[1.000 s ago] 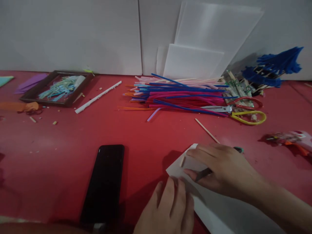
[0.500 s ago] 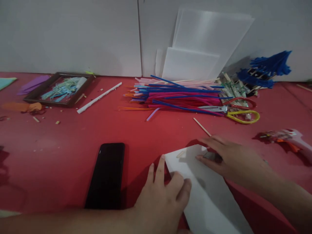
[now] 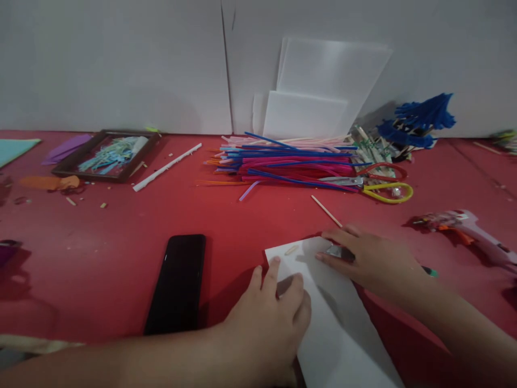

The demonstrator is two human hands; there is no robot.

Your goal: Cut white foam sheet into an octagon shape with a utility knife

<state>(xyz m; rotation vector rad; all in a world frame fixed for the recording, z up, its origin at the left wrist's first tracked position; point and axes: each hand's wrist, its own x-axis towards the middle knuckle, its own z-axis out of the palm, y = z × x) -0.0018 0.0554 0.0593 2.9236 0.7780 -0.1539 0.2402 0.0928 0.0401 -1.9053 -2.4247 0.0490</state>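
A sheet of white paper or card lies slanted on the red table, its far end between my hands. My left hand rests at its left edge with fingers spread and the fingertips on the sheet. At the far right corner is my right hand, its thumb and fingers closed around a dark tool with a silver tip. Most of that tool is hidden by the hand, so its kind is unclear. A small pale wooden piece lies on the sheet near its far edge. Just beyond my right fingers is a thin wooden stick.
A black phone lies left of my left hand. Scissors rest on a bundle of coloured pipe cleaners. A glue gun lies at right. Behind left are a brown frame and a white stick. White sheets lean on the wall.
The camera view has shifted slightly, so most things appear further left. The silver tip now shows between my right thumb and fingers. My left hand stays on the sheet.
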